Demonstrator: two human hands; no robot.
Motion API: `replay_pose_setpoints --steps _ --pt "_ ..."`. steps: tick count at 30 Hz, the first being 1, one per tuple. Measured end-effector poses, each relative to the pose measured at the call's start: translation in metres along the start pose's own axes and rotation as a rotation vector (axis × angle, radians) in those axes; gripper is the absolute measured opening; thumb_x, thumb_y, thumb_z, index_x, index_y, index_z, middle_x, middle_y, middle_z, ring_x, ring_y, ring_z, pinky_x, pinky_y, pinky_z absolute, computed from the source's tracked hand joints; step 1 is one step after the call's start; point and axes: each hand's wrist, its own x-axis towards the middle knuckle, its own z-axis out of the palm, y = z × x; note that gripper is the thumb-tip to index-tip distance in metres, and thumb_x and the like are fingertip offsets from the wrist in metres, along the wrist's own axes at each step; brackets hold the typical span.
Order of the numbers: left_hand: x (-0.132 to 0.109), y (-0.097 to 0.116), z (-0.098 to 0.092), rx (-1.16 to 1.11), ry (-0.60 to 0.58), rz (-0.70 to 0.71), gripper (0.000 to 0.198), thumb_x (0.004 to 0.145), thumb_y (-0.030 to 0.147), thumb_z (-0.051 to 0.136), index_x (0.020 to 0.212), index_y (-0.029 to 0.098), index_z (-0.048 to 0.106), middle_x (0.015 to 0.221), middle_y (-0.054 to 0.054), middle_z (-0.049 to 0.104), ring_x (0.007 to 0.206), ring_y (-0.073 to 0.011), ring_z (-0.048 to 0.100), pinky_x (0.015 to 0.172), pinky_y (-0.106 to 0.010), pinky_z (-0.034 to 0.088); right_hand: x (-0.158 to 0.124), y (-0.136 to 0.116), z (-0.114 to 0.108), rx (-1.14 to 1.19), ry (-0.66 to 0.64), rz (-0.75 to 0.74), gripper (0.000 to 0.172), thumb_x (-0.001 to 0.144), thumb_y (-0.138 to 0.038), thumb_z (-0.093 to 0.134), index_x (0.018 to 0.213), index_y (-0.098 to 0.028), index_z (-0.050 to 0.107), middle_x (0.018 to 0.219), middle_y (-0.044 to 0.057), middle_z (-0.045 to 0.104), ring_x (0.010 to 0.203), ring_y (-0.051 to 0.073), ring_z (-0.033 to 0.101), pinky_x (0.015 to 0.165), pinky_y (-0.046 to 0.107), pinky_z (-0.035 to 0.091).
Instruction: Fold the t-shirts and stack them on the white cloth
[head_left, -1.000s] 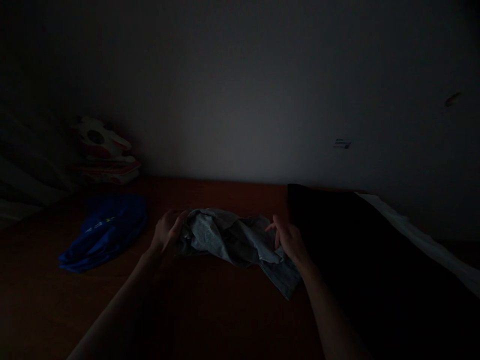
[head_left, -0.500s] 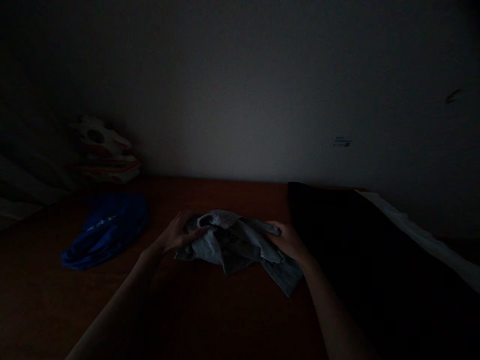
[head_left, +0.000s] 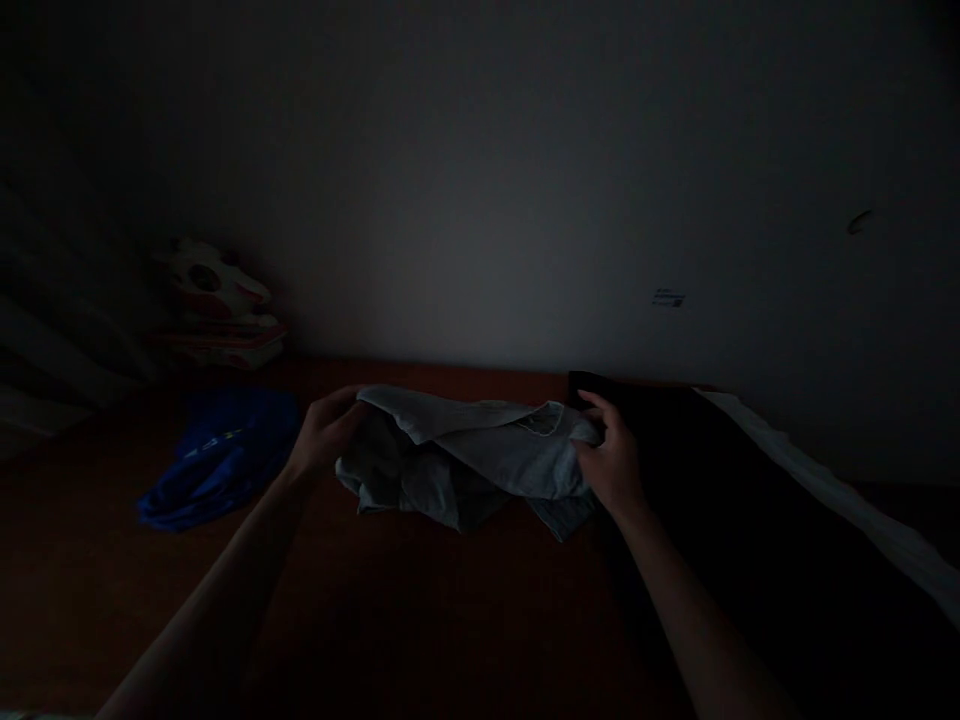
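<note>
A crumpled grey garment with a neckline-like opening stretches between my two hands above the brown wooden surface. My left hand is closed on its upper left edge. My right hand pinches its right end between thumb and fingers. The upper edge is pulled fairly straight, while the lower part hangs in loose folds. In this dim light I cannot tell exactly what kind of garment it is.
A bunched blue cloth lies to the left. Black fabric covers the right side, with a white strip along its far edge. A white-and-red figure sits at the back left against the pale wall.
Both hands have risen and moved apart, pulling the upper edge of the grey garment out from a heap. My right hand has shifted to the right end.
</note>
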Motion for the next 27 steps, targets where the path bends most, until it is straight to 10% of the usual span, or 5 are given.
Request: replay_pose_setpoints --steps 4,7,11,15,27 --pt "0.003 0.014 -0.020 0.010 0.118 0.102 0.057 0.079 0.067 0.065 0.104 0.017 0.071 0.095 -0.007 0.074 0.088 -0.0218 0.069 0.077 -0.030 0.056 0.010 0.008 -0.032 -0.006 0.031 -0.014 0.040 0.074 -0.022 0.057 0.111 -0.022 0.070 0.094 0.004 0.067 0.089 0.022 0.064 0.086 0.038 0.052" --pt "-0.006 0.006 -0.023 0.189 -0.108 0.174 0.051 0.088 0.062 0.056 0.111 0.019 0.069 0.102 -0.008 0.075 0.094 -0.0245 0.070 0.083 -0.035 0.058 0.000 0.027 -0.042 -0.042 -0.183 -0.055 0.027 0.073 -0.022 0.057 0.094 -0.023 0.072 0.103 0.008 0.069 0.099 0.025 0.066 0.094 0.041 0.051" --pt "-0.029 -0.034 0.004 0.513 -0.482 0.334 0.069 0.076 0.052 0.069 0.136 0.019 0.058 0.142 -0.015 0.062 0.131 -0.0350 0.057 0.114 -0.052 0.042 -0.030 0.047 -0.025 -0.035 -0.477 -0.074 0.051 0.069 -0.015 0.059 0.119 -0.022 0.067 0.134 0.011 0.064 0.124 0.026 0.061 0.108 0.045 0.045" --pt "-0.050 -0.062 0.032 0.684 -0.503 0.315 0.056 0.081 0.033 0.057 0.135 0.017 0.059 0.147 -0.015 0.058 0.138 -0.0317 0.052 0.119 -0.048 0.038 -0.052 0.041 0.002 -0.155 -0.625 -0.018 0.059 0.069 -0.008 0.062 0.127 -0.019 0.066 0.133 0.014 0.067 0.123 0.027 0.062 0.106 0.044 0.047" --pt "-0.053 0.013 -0.025 0.441 -0.661 -0.127 0.022 0.081 0.044 0.062 0.085 0.027 0.075 0.086 -0.003 0.079 0.078 -0.0257 0.073 0.069 -0.031 0.056 -0.011 0.005 -0.075 0.213 -0.803 0.486 0.035 0.070 -0.031 0.059 0.098 -0.022 0.078 0.098 0.005 0.079 0.095 0.028 0.073 0.083 0.039 0.057"
